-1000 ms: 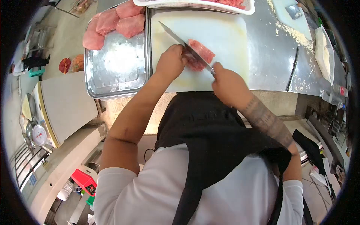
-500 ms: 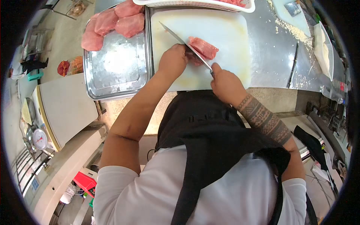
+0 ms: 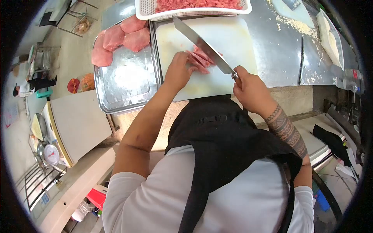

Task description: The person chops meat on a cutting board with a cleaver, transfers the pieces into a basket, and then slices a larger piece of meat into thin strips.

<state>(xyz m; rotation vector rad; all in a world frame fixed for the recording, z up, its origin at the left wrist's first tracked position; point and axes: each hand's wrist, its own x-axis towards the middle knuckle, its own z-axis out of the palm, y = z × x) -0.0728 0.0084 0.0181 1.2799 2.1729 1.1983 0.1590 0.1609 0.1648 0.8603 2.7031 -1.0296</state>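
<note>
My right hand [image 3: 251, 88] is closed round the handle of a broad-bladed kitchen knife [image 3: 200, 42]. The blade slants up and left, its flat side turned toward me, and hides part of the raw meat. Several cut slices of meat [image 3: 199, 62] lean together in the middle of the white cutting board [image 3: 233, 37]. My left hand [image 3: 178, 70] is at the left end of these slices, fingers curled against them and thumb at the near side.
A metal tray [image 3: 128, 91] stands left of the board, with several large pieces of raw meat [image 3: 136, 40] at its far end. Beyond the board, a white basket [image 3: 190, 14] holds chopped meat. Crumbs [image 3: 293, 25] and another white basket [image 3: 333, 40] are at the right.
The knife has come up and right, its blade now tilted flat over the meat. The meat is now separated into slices. My left hand has opened somewhat. The view has shifted, showing more of the basket.
</note>
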